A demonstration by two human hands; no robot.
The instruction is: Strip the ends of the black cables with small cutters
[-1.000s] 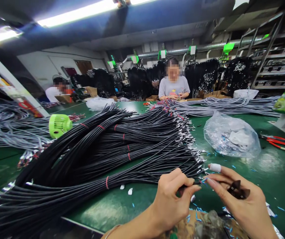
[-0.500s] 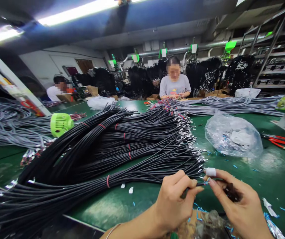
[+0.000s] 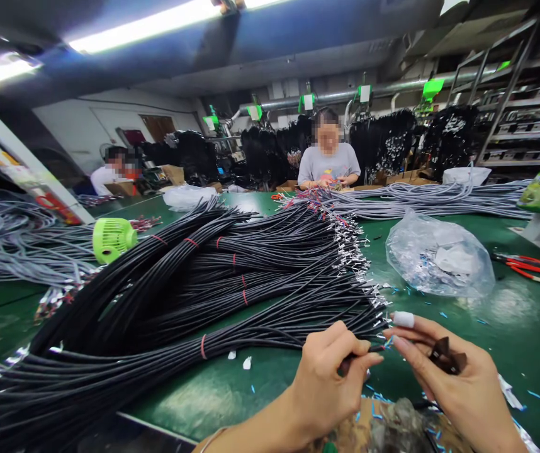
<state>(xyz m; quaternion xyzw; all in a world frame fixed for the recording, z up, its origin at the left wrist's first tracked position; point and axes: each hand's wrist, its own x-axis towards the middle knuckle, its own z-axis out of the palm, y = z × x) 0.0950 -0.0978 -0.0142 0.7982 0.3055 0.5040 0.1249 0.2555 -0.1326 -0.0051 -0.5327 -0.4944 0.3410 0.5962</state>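
Note:
My left hand (image 3: 333, 371) pinches a black cable (image 3: 374, 348) close to its stripped end. Thin blue and light inner wires (image 3: 388, 343) stick out there, and the thumb and forefinger of my right hand (image 3: 449, 371) are closed on their tips. White tape wraps that forefinger. A dark brown piece (image 3: 447, 356) sits in the curl of my right hand; its kind I cannot make out. Just beyond my hands lies a large bundle of black cables (image 3: 260, 330), tied with red bands, its white-tipped ends pointing right.
On the green table (image 3: 204, 393) are a clear plastic bag of scraps (image 3: 440, 261), red-handled pliers (image 3: 532, 267) and a green fan (image 3: 113, 240). Grey cables (image 3: 440, 198) lie behind. A person (image 3: 329, 160) sits opposite, another far left. Blue wire offcuts are scattered about.
My right hand's fingers have shifted slightly at the wire tips, and the brown piece in it has turned a little. The left hand keeps its pinch on the cable. The view moved slightly.

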